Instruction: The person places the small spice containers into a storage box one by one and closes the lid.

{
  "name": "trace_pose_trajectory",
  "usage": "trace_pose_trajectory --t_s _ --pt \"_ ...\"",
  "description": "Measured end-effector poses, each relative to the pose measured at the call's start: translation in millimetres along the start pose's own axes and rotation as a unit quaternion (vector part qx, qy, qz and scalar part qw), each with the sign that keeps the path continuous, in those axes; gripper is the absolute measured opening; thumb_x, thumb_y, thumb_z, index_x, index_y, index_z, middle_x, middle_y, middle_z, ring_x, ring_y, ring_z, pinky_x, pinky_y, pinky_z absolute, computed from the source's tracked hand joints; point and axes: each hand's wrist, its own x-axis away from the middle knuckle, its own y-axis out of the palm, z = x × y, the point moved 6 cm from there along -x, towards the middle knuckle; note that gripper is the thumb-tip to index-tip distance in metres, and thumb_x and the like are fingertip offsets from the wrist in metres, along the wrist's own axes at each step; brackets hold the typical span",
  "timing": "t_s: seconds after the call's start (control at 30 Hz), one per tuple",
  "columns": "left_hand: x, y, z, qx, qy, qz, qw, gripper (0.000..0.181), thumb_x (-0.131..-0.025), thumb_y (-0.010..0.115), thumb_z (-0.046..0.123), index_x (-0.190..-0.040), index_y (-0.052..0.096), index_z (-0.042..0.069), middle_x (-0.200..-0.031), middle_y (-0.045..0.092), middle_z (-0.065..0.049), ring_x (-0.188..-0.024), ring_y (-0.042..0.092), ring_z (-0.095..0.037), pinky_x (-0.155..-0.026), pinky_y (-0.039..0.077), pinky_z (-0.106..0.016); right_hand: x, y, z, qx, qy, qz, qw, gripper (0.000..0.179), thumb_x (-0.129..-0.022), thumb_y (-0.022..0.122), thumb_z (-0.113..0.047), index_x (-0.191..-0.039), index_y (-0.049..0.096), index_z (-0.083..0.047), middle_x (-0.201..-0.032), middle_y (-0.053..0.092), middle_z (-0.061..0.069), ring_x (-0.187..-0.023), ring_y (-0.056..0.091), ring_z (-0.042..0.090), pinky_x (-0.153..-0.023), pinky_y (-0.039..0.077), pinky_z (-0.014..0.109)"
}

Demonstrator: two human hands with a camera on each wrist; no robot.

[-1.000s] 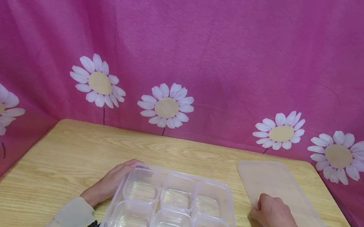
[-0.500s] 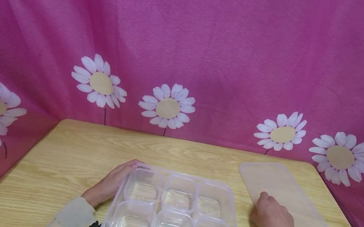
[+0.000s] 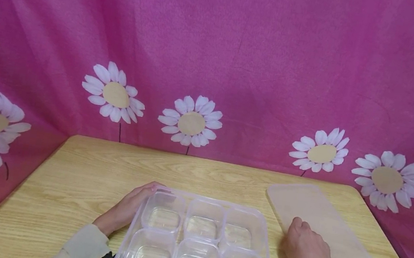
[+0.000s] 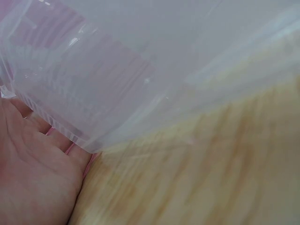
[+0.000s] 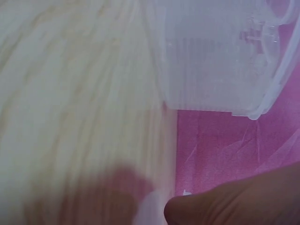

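A clear plastic box (image 3: pixel 203 198) with several small square compartments stands at the table's front, its near side cut off by the frame edge. My left hand (image 3: pixel 126 207) holds its far left corner; in the left wrist view, the fingers (image 4: pixel 61 138) reach behind the box wall. To the right lies a flat translucent lid (image 3: pixel 334 233), slanted across the tabletop. My right hand (image 3: pixel 310 256) grips the lid's left long edge, its fingers curled and their tips hidden. In the right wrist view, the thumb (image 5: pixel 225 201) lies by a pale strip of the lid.
The wood-grain table (image 3: pixel 116 165) has rounded far corners. A pink cloth (image 3: pixel 239 63) printed with white daisies hangs behind it and along both sides. Bare tabletop shows left of the box and behind it.
The lid and my right hand shift slightly right, then back left toward the box. My left hand and the box stay in place.
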Motion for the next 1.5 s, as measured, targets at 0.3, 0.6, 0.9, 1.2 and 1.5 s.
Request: trace_pose_trajectory --t_s 0.3,0.6,0.9,1.2,1.5 --pt "0.3 0.1 1.1 -0.012 -0.001 0.006 0.9999 0.054 -0.114 0.028 0.035 -0.14 0.054 -0.004 -0.134 0.064 -0.012 -0.117 0.065 -0.007 -0.102 0.051 -0.022 1.9 -10 -5 0.002 -0.021 -0.008 0.9997 0.026 -0.083 0.069 -0.008 -0.093 0.047 0.003 -0.076 0.051 0.013 -0.059 0.056 0.03 -0.05 0.049 0.046" --pt "0.5 0.0 1.3 -0.005 -0.005 0.002 1.0 0.054 -0.114 0.028 0.036 -0.141 0.053 -0.004 -0.131 0.065 -0.002 -0.118 0.064 -0.008 -0.102 0.051 -0.023 10.8 -26 -19 -0.006 -0.062 0.055 0.9966 0.026 -0.076 0.071 -0.001 -0.085 0.047 -0.003 -0.073 0.05 0.009 -0.056 0.054 0.029 -0.046 0.044 0.044" --pt "1.1 -0.3 1.1 -0.008 -0.015 0.006 0.9998 0.054 -0.114 0.028 0.036 -0.142 0.053 -0.003 -0.13 0.065 0.005 -0.117 0.063 -0.006 -0.103 0.05 -0.021 22.4 -42 -34 -0.003 -0.084 0.102 0.9912 0.028 -0.074 0.074 0.0 -0.084 0.049 -0.007 -0.072 0.049 0.004 -0.055 0.053 0.025 -0.044 0.041 0.04" --pt "2.4 -4.2 5.1 -0.041 -0.036 0.003 0.9985 0.05 -0.113 0.033 0.038 -0.142 0.055 0.003 -0.14 0.059 -0.024 -0.118 0.064 -0.012 -0.101 0.051 -0.023 38.9 -63 -50 0.0 -0.134 0.158 0.9783 0.033 -0.069 0.08 0.0 -0.089 0.055 -0.01 -0.073 0.05 0.0 -0.055 0.048 0.016 -0.045 0.041 0.036" --pt "6.2 -16.4 25.6 -0.067 -0.077 0.038 0.9941 0.039 -0.109 0.049 0.036 -0.139 0.056 0.011 -0.141 0.061 -0.012 -0.125 0.059 -0.02 -0.103 0.049 -0.025 50.7 -73 -66 -0.025 -0.124 0.079 0.9888 0.041 -0.074 0.09 -0.009 -0.101 0.06 -0.018 -0.082 0.054 -0.009 -0.068 0.048 0.007 -0.064 0.055 0.028"
